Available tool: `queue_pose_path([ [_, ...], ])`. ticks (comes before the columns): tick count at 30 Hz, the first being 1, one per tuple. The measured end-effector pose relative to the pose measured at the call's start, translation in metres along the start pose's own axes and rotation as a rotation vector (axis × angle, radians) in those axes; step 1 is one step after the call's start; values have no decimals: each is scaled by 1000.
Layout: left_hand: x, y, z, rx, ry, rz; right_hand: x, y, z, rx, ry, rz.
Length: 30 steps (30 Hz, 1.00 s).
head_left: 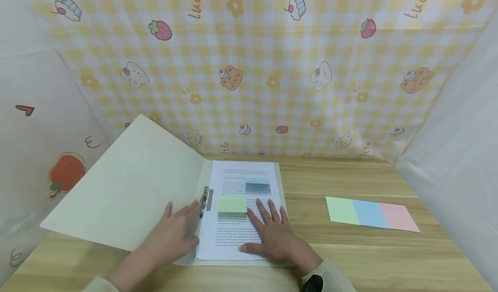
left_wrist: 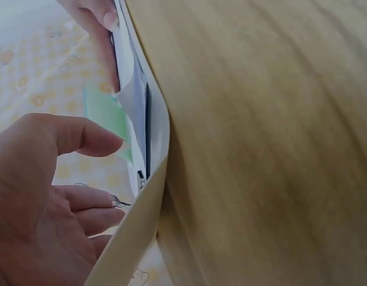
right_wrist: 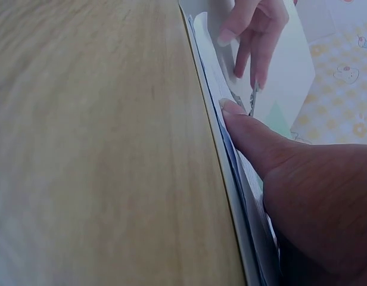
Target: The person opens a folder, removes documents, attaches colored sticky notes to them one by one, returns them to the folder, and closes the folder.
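Observation:
A white file folder (head_left: 128, 184) lies on the table with its cover raised to the left. Printed sheets (head_left: 249, 167) rest inside, bearing a green sticky note (head_left: 232, 204) and a blue sticky note (head_left: 257, 182). At the folder's spine is a metal clip (head_left: 204, 201). My left hand (head_left: 173, 231) reaches over the inner cover, its fingertips right at this clip, which also shows as a metal lever (right_wrist: 253, 98) in the right wrist view. Spread across the sheets, my right hand (head_left: 274, 236) presses them down near their lower right, just beside the green note.
Right of the folder, a joined row of green (head_left: 341, 210), blue (head_left: 371, 213) and pink (head_left: 398, 216) sticky notes lies on the wooden table (head_left: 311, 175). A checked yellow cloth (head_left: 264, 50) hangs behind, with pale cloth at both sides.

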<state>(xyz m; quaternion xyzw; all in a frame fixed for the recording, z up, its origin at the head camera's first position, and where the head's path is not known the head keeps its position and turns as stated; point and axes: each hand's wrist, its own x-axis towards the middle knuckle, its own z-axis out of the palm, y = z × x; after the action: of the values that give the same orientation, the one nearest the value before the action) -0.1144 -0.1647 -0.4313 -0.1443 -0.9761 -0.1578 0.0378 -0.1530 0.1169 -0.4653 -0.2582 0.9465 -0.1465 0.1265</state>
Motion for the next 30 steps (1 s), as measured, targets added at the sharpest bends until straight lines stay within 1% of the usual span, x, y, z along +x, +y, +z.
queue_pose_path([
  [6, -1, 3, 4, 3, -17, -1, -1, -1, -1, 8, -3, 8],
  [13, 0, 3, 8, -1, -76, -25, -1, -2, -2, 3, -1, 6],
  [21, 1, 5, 10, 57, -88, -12, -3, -3, -2, 6, 6, 3],
  [30, 5, 10, 7, 96, -132, -26, -1, -1, -1, 7, 3, 1],
])
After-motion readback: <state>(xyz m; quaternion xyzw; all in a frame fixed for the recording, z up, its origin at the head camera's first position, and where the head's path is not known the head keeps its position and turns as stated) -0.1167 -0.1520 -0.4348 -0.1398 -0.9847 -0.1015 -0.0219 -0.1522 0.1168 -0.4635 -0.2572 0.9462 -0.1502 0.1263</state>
